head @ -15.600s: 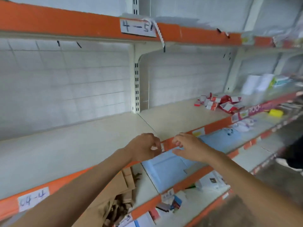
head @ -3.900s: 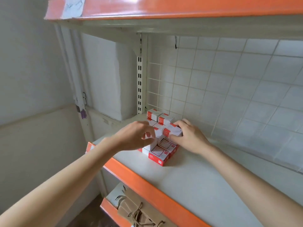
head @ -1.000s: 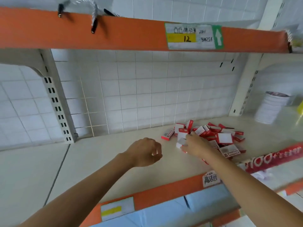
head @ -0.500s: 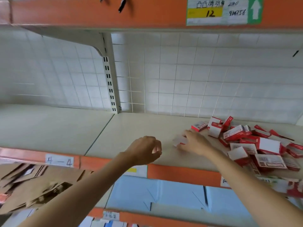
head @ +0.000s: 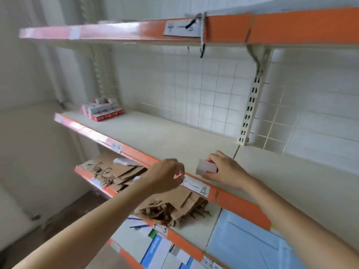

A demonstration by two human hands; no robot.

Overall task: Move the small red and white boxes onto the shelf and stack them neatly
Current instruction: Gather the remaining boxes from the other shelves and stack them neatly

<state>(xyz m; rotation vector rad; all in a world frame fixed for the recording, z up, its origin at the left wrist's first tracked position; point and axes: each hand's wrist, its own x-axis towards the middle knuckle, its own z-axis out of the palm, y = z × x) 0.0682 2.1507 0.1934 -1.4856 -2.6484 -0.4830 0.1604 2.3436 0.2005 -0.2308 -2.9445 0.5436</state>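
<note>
My right hand (head: 226, 170) grips a small red and white box (head: 206, 168) just above the front edge of the cream shelf (head: 167, 136). My left hand (head: 165, 176) hovers beside it over the orange shelf lip, fingers curled; whether it holds anything is unclear. A neat stack of red and white boxes (head: 102, 110) stands at the far left end of the same shelf, well away from both hands. The loose pile of boxes is out of view.
An upper shelf with an orange lip (head: 213, 30) hangs overhead. A slotted upright (head: 250, 105) stands against the tiled back wall. Brown paper bags (head: 124, 175) lie on the shelf below, and blue and white packs (head: 157, 247) lower down.
My view has swung left, away from the loose pile and toward the stack. My right hand has carried a box away from the pile, with my left hand alongside it.
</note>
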